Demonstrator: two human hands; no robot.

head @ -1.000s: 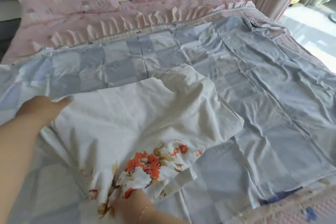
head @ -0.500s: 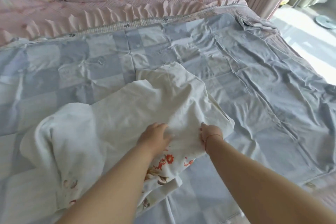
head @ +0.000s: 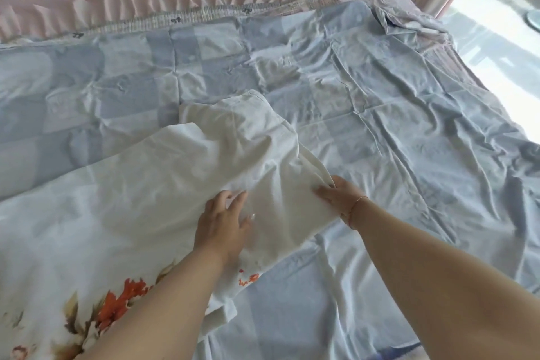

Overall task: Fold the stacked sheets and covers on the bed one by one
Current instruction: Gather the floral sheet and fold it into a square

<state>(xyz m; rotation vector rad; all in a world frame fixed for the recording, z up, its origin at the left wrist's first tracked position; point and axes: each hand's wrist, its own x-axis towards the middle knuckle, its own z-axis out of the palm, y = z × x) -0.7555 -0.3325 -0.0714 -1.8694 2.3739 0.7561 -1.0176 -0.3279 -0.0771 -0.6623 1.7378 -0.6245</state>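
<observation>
On the blue checked bed sheet (head: 380, 126) lies the white flower-printed cover (head: 146, 199); right hand (head: 340, 199) pinches its edge; left hand (head: 223, 225) rests spread, gripping nothing; an uneven pull could skew the fold.

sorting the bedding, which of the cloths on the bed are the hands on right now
The white cloth with orange flowers, lying on the blue checked sheet. The right hand grips its edge; the left hand rests on it.

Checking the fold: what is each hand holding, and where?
The right hand grips the white floral cotton sheet at its right edge; the left hand rests on it, fingers spread.
</observation>
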